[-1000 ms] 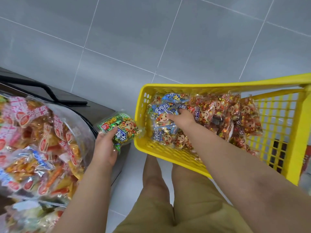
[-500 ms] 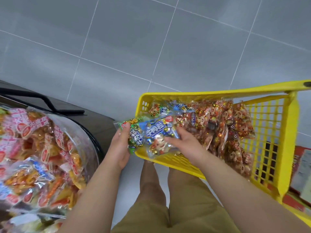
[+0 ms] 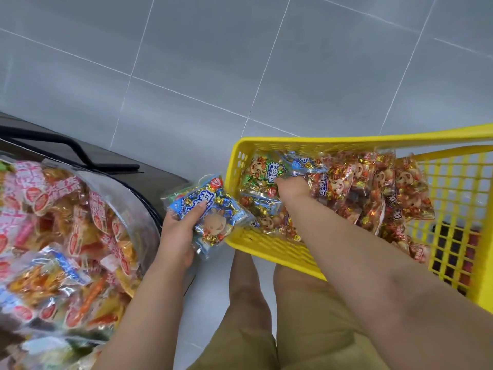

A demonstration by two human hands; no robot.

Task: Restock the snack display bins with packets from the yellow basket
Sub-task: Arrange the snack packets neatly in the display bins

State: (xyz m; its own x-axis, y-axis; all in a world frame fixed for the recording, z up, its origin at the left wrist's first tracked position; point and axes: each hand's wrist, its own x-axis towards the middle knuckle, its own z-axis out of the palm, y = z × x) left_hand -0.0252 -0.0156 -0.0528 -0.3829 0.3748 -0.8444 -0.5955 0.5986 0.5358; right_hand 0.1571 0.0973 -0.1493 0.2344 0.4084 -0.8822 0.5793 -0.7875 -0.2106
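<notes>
The yellow basket point(image 3: 269, 248) stands on the floor at the right, holding several shiny snack packets in red, green and blue. My left hand point(image 3: 177, 236) holds a small stack of packets just left of the basket's corner, with a blue packet point(image 3: 210, 212) on top and a green one partly hidden beneath. My right hand point(image 3: 292, 186) reaches down into the basket and its fingers are among the packets near a green packet point(image 3: 257, 173); its fingertips are hidden, so a grip cannot be made out.
A clear curved display bin point(image 3: 138, 206) full of orange and red snack packets fills the lower left, on a dark stand with a black rail point(image 3: 80, 153). Grey floor tiles point(image 3: 240, 62) lie beyond. My knees are below the basket.
My right hand passed a blue packet to my left hand, which now holds it on top of the green one. My right hand has gone back into the basket.
</notes>
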